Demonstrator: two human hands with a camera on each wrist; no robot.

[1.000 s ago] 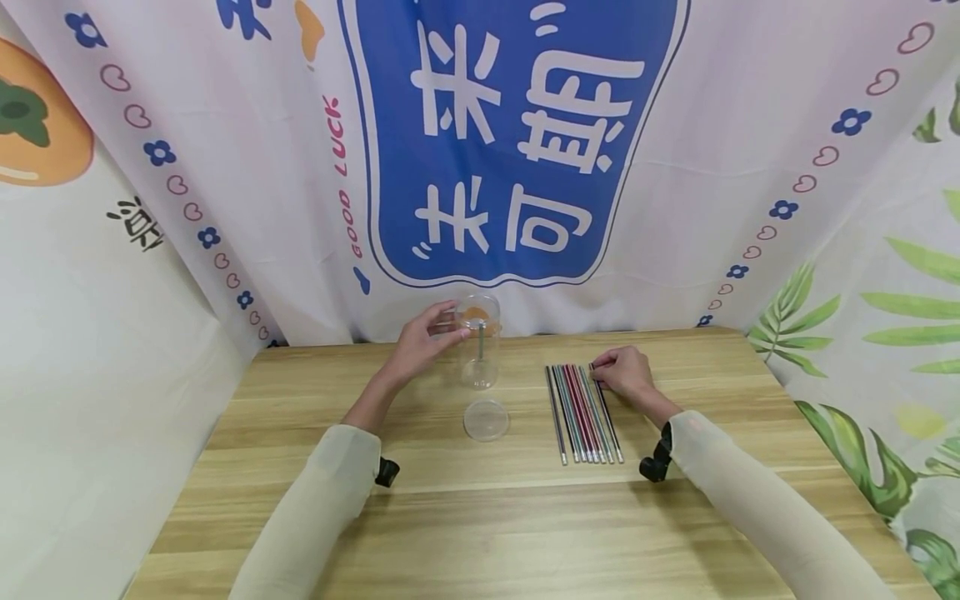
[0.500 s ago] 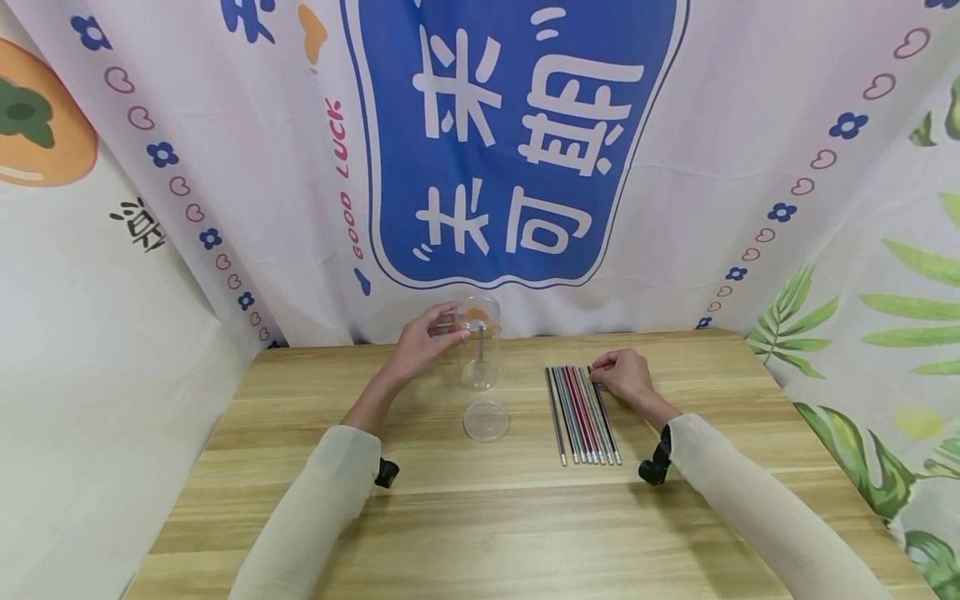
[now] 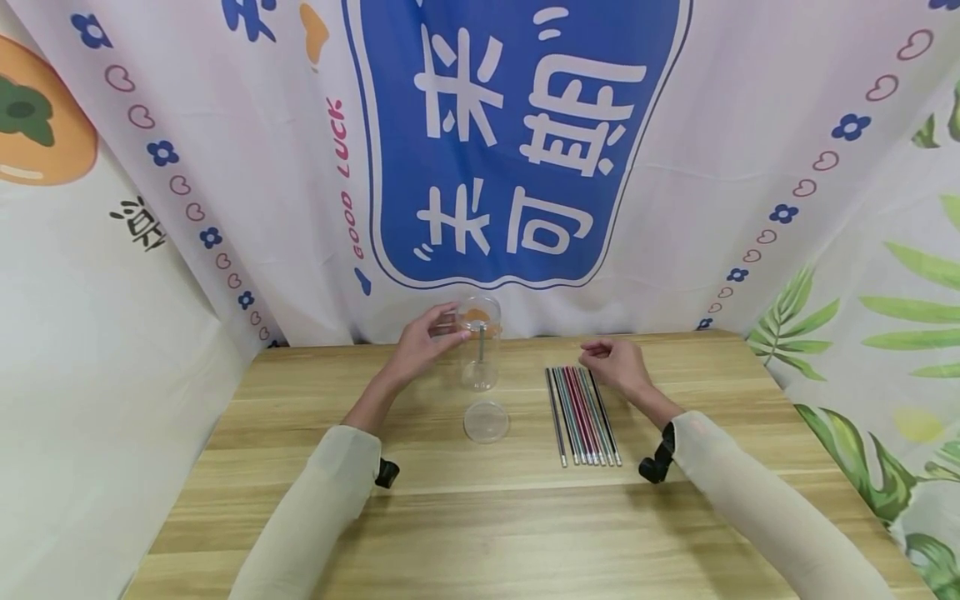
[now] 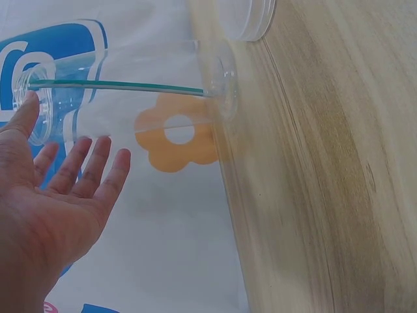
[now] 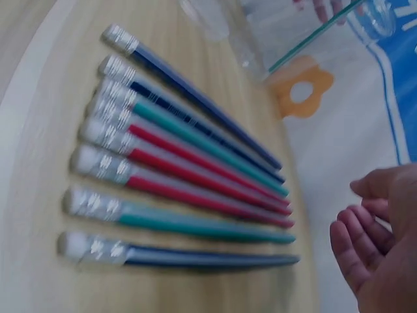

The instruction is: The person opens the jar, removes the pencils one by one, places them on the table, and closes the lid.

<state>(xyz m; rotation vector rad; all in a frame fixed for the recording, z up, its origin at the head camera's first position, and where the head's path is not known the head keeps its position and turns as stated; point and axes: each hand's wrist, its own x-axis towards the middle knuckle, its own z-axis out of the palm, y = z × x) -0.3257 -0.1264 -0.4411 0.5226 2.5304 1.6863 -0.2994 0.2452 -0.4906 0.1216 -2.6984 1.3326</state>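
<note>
A tall clear jar (image 3: 487, 377) stands upright at the back of the table with one green pencil (image 4: 143, 85) inside, its eraser end at the bottom. My left hand (image 3: 424, 343) holds the jar near its open mouth; the thumb lies on the rim, other fingers are partly behind it. Flat on the wood, a row of several pencils (image 3: 577, 417) in dark blue, black, green and red lies side by side, eraser ends towards me. Just beyond their tips hovers my right hand (image 3: 619, 364), fingers loosely bent with nothing in them.
A round clear lid (image 3: 486, 422) lies in front of the jar, left of the pencils. Behind the wooden table (image 3: 480, 533) hangs a printed curtain (image 3: 675, 250), close to the jar.
The right hand shifted the rightmost dark pencil slightly left towards the row, then let go and moved up and left past the tips. The left hand stayed on the jar.
</note>
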